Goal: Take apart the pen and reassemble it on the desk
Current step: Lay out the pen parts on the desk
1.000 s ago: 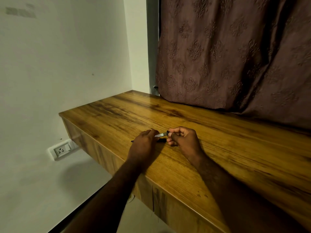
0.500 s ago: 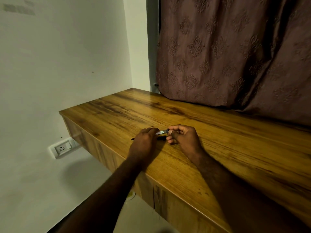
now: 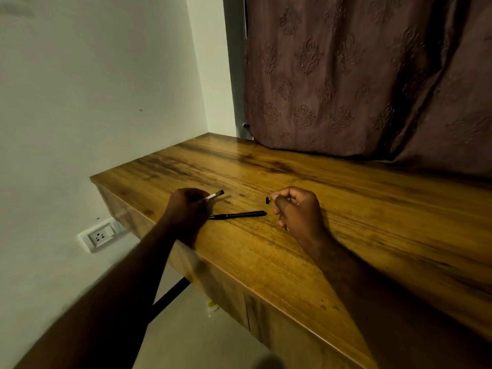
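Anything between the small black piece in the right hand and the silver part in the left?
Nothing visible does. Only bare desk separates the small black piece from the silver part; the black barrel lies nearer the person, off that path.

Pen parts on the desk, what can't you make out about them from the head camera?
All head view.
Hidden: the rear of the silvery pen piece, inside the left hand.
Hidden: the left end of the black barrel lying on the desk, under that hand.
Too small: the small black piece held by the right hand; which part it is cannot be told.
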{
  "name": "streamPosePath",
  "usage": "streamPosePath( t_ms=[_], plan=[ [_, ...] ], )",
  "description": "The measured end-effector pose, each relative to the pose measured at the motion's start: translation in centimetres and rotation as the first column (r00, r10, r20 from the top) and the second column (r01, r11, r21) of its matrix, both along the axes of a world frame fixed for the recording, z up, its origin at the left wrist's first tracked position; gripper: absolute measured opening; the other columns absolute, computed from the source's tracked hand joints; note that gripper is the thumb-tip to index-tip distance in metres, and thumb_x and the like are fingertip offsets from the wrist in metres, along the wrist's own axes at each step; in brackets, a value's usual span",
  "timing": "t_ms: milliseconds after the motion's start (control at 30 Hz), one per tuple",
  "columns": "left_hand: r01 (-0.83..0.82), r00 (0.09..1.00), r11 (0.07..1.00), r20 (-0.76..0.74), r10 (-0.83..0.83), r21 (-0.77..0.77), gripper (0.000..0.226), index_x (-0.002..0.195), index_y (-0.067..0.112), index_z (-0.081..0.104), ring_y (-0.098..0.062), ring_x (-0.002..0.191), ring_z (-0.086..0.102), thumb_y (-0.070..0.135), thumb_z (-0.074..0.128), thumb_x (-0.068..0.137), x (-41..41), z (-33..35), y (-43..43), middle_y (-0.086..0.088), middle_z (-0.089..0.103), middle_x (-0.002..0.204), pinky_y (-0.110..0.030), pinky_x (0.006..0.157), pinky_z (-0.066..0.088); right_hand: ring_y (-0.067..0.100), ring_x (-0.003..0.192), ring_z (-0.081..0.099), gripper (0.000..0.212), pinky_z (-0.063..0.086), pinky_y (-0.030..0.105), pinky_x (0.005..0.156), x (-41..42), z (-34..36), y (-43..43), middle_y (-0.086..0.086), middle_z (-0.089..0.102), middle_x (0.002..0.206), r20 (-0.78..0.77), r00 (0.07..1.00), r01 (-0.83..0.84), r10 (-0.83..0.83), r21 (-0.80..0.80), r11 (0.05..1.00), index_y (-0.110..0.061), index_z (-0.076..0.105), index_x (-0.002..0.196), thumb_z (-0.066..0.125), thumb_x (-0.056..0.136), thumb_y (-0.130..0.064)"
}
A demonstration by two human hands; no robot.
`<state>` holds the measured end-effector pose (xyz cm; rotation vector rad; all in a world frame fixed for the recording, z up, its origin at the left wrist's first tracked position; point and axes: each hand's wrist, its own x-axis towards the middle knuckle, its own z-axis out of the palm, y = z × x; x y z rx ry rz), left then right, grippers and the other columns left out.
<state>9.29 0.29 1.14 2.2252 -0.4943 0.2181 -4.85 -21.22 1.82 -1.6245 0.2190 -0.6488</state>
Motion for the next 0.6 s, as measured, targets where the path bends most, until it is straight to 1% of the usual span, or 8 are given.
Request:
streamPosePath(
  t_ms=[67,100,200,267,367,500,567,600],
  plan=[
    [0.048,0.991,0.997,-0.123,-0.054,-0.053,0.004,0.079,0.015,0.074,-0.015,0.059,0.062,0.020,0.074,0.078,0.6,0.3,-0.1,-0.003,0.067,0.064,-0.026,0.055,0.048,0.007,0.033,0.039,0.014,0.032,0.018,0.036,0.1,-0.1,-0.1,0.006,0.056,0.056,0.009,1.000,0.003,-0.003,-0.001,1.000,-0.004,0.067,0.078,0.058,0.089,-0.006],
    [0.065,0.989,0.996,-0.129,-0.072,-0.057,0.003,0.079,0.014,0.074,-0.014,0.058,0.062,0.017,0.074,0.078,0.7,0.4,-0.4,-0.004,0.067,0.064,-0.026,0.056,0.048,0.007,0.033,0.038,0.014,0.031,0.018,0.037,0.2,-0.1,-0.1,0.007,0.055,0.056,0.014,1.000,0.006,-0.006,0.003,1.000,-0.001,0.067,0.080,0.058,0.089,-0.005],
    [0.069,0.991,0.998,-0.110,-0.070,-0.014,0.003,0.078,0.012,0.074,-0.005,0.048,0.058,0.013,0.073,0.080,0.6,1.1,-1.5,-0.001,0.065,0.058,-0.019,0.050,0.046,0.004,0.032,0.037,0.014,0.030,0.019,0.037,0.2,-0.1,0.0,0.007,0.055,0.056,0.009,1.000,0.020,-0.020,0.010,1.000,0.002,0.068,0.082,0.057,0.088,-0.004],
    [0.059,0.983,0.996,-0.172,-0.069,-0.060,0.001,0.080,0.005,0.072,-0.002,0.039,0.053,0.006,0.072,0.080,0.6,1.3,-2.3,0.000,0.061,0.051,-0.015,0.042,0.043,0.002,0.033,0.039,0.014,0.031,0.018,0.037,0.3,0.0,-0.1,0.005,0.056,0.057,0.003,1.000,0.026,-0.026,-0.007,1.000,0.002,0.069,0.082,0.057,0.088,-0.005],
    [0.044,0.970,0.996,-0.236,-0.061,-0.077,0.010,0.085,-0.002,0.072,-0.002,0.038,0.052,0.004,0.074,0.077,1.2,1.2,-2.8,0.005,0.060,0.046,-0.014,0.041,0.043,0.000,0.036,0.041,0.015,0.032,0.015,0.039,0.4,-0.1,-0.3,0.004,0.057,0.058,-0.007,0.999,0.034,-0.034,-0.032,0.999,0.002,0.069,0.083,0.058,0.087,-0.007],
    [0.055,0.966,0.997,-0.249,-0.069,-0.062,0.019,0.097,0.008,0.068,0.001,0.047,0.057,0.010,0.074,0.079,1.1,1.6,-2.4,-0.003,0.064,0.071,-0.011,0.043,0.045,0.000,0.035,0.042,0.015,0.032,0.016,0.039,0.6,-0.2,-0.3,0.001,0.058,0.057,-0.005,0.999,0.045,-0.045,-0.038,0.998,-0.001,0.070,0.080,0.059,0.088,-0.008],
    [0.011,0.960,0.984,-0.275,-0.061,-0.179,0.027,0.106,0.014,0.063,-0.006,0.056,0.064,0.013,0.073,0.081,0.6,1.1,-2.0,-0.006,0.066,0.081,-0.016,0.049,0.052,0.000,0.036,0.041,0.015,0.033,0.017,0.040,0.5,-0.2,-0.3,0.000,0.057,0.055,0.024,0.995,0.096,-0.095,-0.025,0.995,-0.002,0.069,0.078,0.060,0.088,-0.009],
    [-0.031,0.973,0.977,-0.231,-0.019,-0.212,0.027,0.108,0.012,0.064,-0.013,0.064,0.067,0.016,0.072,0.082,0.5,0.8,-1.7,-0.009,0.068,0.084,-0.022,0.057,0.056,0.000,0.037,0.041,0.015,0.034,0.017,0.041,0.5,-0.1,-0.4,0.000,0.057,0.055,0.042,0.990,0.134,-0.134,-0.008,0.991,-0.001,0.068,0.077,0.060,0.088,-0.009]
  ],
)
